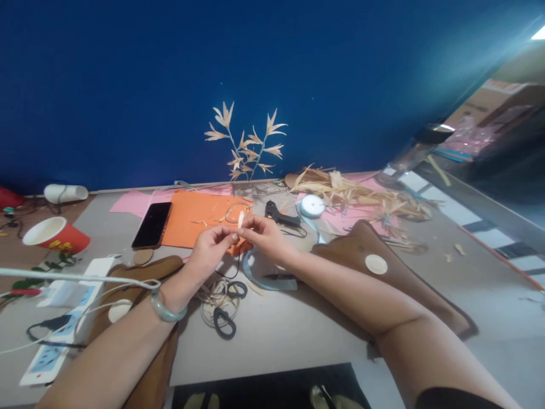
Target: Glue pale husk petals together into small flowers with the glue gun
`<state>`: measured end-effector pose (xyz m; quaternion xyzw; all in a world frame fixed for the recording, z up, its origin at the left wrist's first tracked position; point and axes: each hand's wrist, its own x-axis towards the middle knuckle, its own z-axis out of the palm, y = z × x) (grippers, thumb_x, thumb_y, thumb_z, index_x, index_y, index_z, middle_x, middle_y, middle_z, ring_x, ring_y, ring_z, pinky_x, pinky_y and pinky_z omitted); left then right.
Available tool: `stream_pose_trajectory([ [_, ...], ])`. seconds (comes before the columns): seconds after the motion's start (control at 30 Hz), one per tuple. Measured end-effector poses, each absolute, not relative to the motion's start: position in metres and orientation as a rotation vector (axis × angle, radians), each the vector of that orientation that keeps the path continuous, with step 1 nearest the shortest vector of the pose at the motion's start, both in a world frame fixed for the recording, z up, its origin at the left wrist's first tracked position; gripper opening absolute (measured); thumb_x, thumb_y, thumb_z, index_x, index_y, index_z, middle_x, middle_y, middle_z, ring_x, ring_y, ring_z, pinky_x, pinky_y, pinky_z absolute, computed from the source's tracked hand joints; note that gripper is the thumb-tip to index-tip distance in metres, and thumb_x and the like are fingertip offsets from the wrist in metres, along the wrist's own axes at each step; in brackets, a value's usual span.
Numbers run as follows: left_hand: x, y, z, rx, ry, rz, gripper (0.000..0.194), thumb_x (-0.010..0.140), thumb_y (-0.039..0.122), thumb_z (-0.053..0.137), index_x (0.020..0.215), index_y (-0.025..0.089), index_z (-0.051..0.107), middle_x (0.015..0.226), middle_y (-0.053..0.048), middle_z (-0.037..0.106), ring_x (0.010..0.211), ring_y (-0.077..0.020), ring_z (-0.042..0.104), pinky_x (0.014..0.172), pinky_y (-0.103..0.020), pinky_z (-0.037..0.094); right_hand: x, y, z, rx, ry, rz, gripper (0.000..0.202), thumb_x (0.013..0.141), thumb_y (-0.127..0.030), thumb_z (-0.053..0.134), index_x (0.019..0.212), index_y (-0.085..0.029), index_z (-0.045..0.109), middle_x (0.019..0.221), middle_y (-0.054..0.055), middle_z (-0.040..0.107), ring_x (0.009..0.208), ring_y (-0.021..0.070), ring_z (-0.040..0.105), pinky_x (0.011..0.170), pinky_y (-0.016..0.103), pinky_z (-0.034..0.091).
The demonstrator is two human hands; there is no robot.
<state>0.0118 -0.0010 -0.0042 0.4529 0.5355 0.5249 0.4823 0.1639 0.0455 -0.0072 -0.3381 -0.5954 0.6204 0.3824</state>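
Between your fingertips: one small pale slip, perhaps dried husk, upright above the orange sheet of paper (183, 218). Your right hand (261, 234): thumb and forefinger pinched on the pale slip (240, 219). Your left hand (213, 247): thumb and forefinger together, close against the right; grip unclear. Nearby: black pistol-shaped glue gun (281, 215), white round ribbon spool (312, 206). Nearer you: black-handled scissors (225, 324).
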Motion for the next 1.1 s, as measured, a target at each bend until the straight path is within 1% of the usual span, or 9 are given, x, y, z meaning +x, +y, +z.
stream_pose_trajectory([
  [0.17, 0.0130, -0.0023, -0.0038, 1.055, 1.295, 1.243, 0.024, 0.062, 0.036, 0.078, 0.072, 0.015, 0.071, 0.063, -0.002, 0.066, 0.061, -0.0129, 0.057, 0.061, -0.025, 0.046, 0.1653, 0.0441, -0.0052, -0.842, -1.507, 1.626, 0.025, 0.076, -0.037, 0.070, 0.072, -0.016, 0.057, 0.055, -0.005, 0.055, 0.047, 0.0067, 0.051, 0.048, 0.019, 0.042],
  [0.37, 0.0135, -0.0021, -0.0041, 0.915, 1.238, 1.212, 0.031, 0.062, 0.041, 0.078, 0.075, 0.014, 0.071, 0.069, -0.003, 0.068, 0.064, -0.0132, 0.059, 0.064, -0.026, 0.047, 0.1644, 0.0467, -0.0063, -0.862, -1.398, 1.672, 0.023, 0.074, -0.035, 0.071, 0.070, -0.015, 0.058, 0.054, -0.006, 0.051, 0.046, 0.0049, 0.043, 0.048, 0.019, 0.036],
  [0.47, 0.0139, -0.0022, -0.0042, 0.859, 1.228, 1.208, 0.032, 0.060, 0.040, 0.080, 0.076, 0.014, 0.071, 0.070, -0.003, 0.068, 0.065, -0.0131, 0.060, 0.064, -0.025, 0.047, 0.1639, 0.0472, -0.0055, -0.887, -1.350, 1.682, 0.024, 0.071, -0.034, 0.072, 0.069, -0.015, 0.058, 0.054, -0.007, 0.050, 0.046, 0.0047, 0.040, 0.048, 0.020, 0.033],
  [0.63, 0.0153, -0.0031, -0.0045, 0.891, 1.244, 1.250, 0.029, 0.058, 0.034, 0.082, 0.076, 0.014, 0.072, 0.071, -0.002, 0.068, 0.064, -0.0114, 0.058, 0.065, -0.024, 0.046, 0.1632, 0.0444, -0.0050, -0.871, -1.333, 1.697, 0.026, 0.070, -0.035, 0.074, 0.069, -0.016, 0.057, 0.054, -0.007, 0.050, 0.046, 0.0048, 0.040, 0.048, 0.020, 0.032],
  [0.9, 0.0150, -0.0036, -0.0015, 0.953, 1.256, 1.257, 0.025, 0.059, 0.034, 0.080, 0.072, 0.015, 0.071, 0.068, -0.002, 0.067, 0.063, -0.0121, 0.056, 0.064, -0.025, 0.045, 0.1634, 0.0426, -0.0055, -0.837, -1.316, 1.726, 0.022, 0.072, -0.032, 0.070, 0.068, -0.017, 0.054, 0.051, -0.008, 0.048, 0.046, 0.0053, 0.039, 0.048, 0.021, 0.030],
  [1.1, 0.0159, -0.0032, -0.0008, 0.962, 1.243, 1.266, 0.024, 0.058, 0.034, 0.081, 0.069, 0.015, 0.070, 0.066, -0.001, 0.065, 0.065, -0.0122, 0.055, 0.065, -0.025, 0.045, 0.1632, 0.0435, -0.0048, -0.801, -1.292, 1.762, 0.020, 0.074, -0.031, 0.067, 0.065, -0.017, 0.055, 0.050, -0.007, 0.050, 0.043, 0.0050, 0.040, 0.046, 0.020, 0.030],
])
